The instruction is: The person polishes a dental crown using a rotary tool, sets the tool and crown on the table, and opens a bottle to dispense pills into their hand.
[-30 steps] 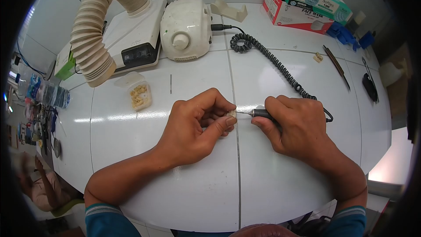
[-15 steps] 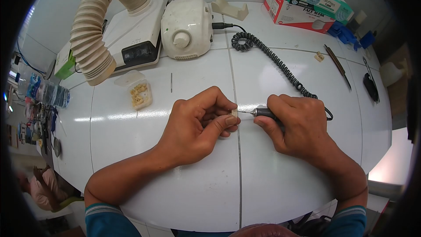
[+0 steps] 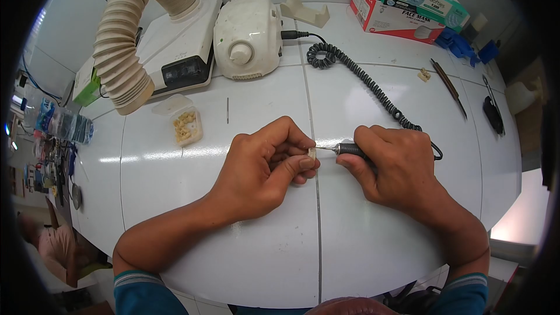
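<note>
Between thumb and fingers, my left hand (image 3: pixel 265 166) pinches a small off-white piece (image 3: pixel 312 153), perhaps a dental crown; its exact kind is mostly hidden. My right hand (image 3: pixel 396 166) is wrapped round a black rotary handpiece (image 3: pixel 351 150) with a metal nose. The thin bur (image 3: pixel 324 148) in its tip points left and reaches the piece; whether it touches cannot be made out. A coiled black cord (image 3: pixel 373 84) runs from behind the right hand to the white control unit (image 3: pixel 247 38) with a dial.
At left, an open clear box (image 3: pixel 188 128) holds several yellowish pieces, with a loose bur (image 3: pixel 227 110) beside it. A ribbed hose (image 3: pixel 119 41) arches over the back left. Mask boxes (image 3: pixel 402 14), a brown-handled tool (image 3: pixel 448 87) and a black-handled tool (image 3: pixel 493 115) lie at right.
Both my hands keep nearly the same place, with the piece and handpiece tip barely shifted. At the far left, another person's arm and body have moved.
</note>
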The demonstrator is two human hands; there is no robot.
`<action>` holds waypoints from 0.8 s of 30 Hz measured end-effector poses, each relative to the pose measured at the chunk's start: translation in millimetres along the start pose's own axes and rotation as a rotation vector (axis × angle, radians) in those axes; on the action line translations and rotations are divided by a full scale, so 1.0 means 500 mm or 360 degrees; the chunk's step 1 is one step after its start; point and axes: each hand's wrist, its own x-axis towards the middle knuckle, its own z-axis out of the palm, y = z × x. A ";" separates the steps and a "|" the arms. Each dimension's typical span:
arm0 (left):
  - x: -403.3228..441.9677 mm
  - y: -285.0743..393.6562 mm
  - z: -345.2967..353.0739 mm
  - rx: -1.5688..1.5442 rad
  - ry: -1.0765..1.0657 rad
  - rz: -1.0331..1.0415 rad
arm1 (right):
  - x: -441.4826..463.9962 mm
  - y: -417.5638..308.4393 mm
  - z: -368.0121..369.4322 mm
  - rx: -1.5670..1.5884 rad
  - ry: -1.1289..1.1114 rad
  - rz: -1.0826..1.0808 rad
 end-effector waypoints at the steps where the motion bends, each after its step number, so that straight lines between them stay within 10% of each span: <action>1: 0.000 0.000 0.000 -0.0005 0.0002 -0.0002 | 0.000 0.000 0.001 0.0000 0.0006 0.0002; 24: -0.001 0.004 0.001 -0.0002 -0.0002 -0.0016 | 0.000 0.002 0.002 0.0012 -0.0011 -0.0021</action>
